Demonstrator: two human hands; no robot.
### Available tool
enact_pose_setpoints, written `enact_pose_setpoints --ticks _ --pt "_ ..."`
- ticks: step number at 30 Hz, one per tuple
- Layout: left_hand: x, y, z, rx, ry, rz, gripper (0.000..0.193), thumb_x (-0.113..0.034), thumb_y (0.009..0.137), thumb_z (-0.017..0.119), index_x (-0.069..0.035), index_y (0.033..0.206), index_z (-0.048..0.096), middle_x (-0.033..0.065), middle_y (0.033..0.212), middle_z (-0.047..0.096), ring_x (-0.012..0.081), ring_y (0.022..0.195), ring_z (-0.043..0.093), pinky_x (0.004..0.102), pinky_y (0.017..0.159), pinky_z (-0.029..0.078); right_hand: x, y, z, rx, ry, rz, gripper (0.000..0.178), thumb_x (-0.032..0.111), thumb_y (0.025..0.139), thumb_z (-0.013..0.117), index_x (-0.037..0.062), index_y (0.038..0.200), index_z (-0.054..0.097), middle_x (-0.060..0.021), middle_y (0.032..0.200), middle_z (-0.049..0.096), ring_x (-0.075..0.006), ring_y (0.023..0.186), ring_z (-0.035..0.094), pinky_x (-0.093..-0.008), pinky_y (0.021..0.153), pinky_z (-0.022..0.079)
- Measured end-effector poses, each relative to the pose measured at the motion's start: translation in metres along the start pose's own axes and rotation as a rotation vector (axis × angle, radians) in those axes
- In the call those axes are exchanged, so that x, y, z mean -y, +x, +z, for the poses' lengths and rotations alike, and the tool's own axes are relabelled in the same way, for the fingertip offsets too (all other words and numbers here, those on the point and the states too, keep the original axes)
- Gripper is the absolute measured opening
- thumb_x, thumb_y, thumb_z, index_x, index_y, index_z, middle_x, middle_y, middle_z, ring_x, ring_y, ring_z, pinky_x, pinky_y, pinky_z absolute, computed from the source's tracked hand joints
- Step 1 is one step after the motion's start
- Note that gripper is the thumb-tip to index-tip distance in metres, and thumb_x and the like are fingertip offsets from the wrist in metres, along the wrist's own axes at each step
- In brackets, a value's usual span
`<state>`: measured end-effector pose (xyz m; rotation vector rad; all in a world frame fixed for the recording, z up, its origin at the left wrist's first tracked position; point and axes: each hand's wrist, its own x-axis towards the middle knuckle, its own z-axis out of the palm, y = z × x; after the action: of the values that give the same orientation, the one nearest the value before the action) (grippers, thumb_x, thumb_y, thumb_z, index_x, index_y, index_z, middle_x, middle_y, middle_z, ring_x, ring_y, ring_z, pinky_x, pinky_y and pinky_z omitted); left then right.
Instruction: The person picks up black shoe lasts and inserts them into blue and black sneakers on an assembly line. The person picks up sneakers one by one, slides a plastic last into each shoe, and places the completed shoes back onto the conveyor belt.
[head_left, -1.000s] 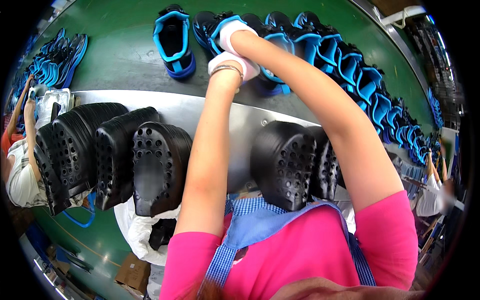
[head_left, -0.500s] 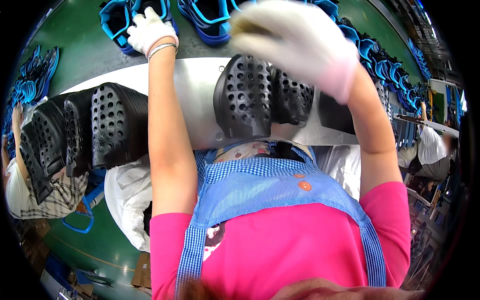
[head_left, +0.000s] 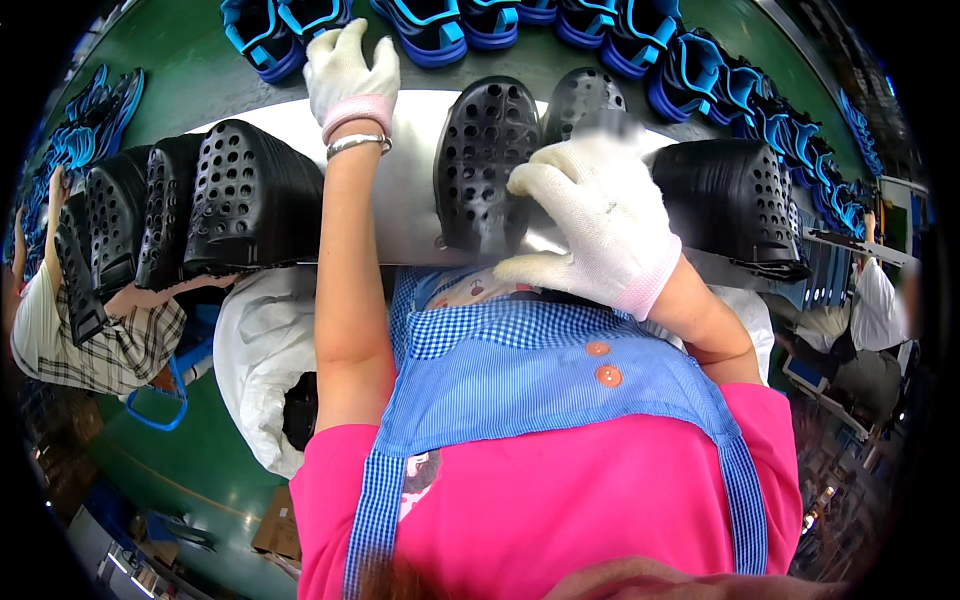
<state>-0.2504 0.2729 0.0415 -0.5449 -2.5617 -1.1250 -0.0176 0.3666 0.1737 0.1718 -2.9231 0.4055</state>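
Both my hands wear white knit gloves. My left hand (head_left: 350, 78) is open, fingers spread, just in front of a pair of black-and-blue shoes (head_left: 265, 45), and it holds nothing I can see. My right hand (head_left: 600, 225) has its fingers and thumb apart over the lower part of a black perforated shoe insert (head_left: 585, 92), hiding much of it. A second black insert (head_left: 487, 155), dotted with round holes, lies just left of that hand on the pale bench plate (head_left: 410, 180).
Stacked black inserts stand at the left (head_left: 240, 195) and right (head_left: 720, 195) of the plate. Rows of blue-trimmed shoes (head_left: 600, 30) line the green table (head_left: 190, 95) beyond. A white sack (head_left: 255, 370) hangs below left. Other people sit at both sides.
My right hand has come down and toward me, from above the shoes to the right-hand insert. My left hand has drawn back from the shoes and moved slightly right.
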Motion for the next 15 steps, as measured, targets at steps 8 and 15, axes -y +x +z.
enact_pose_setpoints --ticks 8,15 --pt "-0.009 -0.009 0.002 0.105 -0.153 0.005 0.037 -0.034 0.082 0.061 -0.012 0.112 0.068 0.0140 0.117 0.059 0.0301 0.106 0.058 0.0388 0.095 0.045 -0.005 -0.002 0.010 -0.030 0.005 -0.026 0.049 0.034 0.058 0.080 0.0086 0.094 0.059 -0.0080 0.091 0.057 -0.0278 0.090 0.056 -0.0400 0.086 0.043" --pt "-0.039 -0.003 -0.026 0.694 -1.195 -0.428 0.067 -0.055 0.090 0.050 0.001 0.125 0.056 0.0145 0.113 0.061 0.0208 0.093 0.062 0.0341 0.082 0.051 -0.008 0.022 -0.033 -0.085 0.082 -0.046 0.048 0.024 0.055 0.081 0.0089 0.094 0.057 -0.0092 0.091 0.056 -0.0287 0.085 0.055 -0.0385 0.076 0.043"
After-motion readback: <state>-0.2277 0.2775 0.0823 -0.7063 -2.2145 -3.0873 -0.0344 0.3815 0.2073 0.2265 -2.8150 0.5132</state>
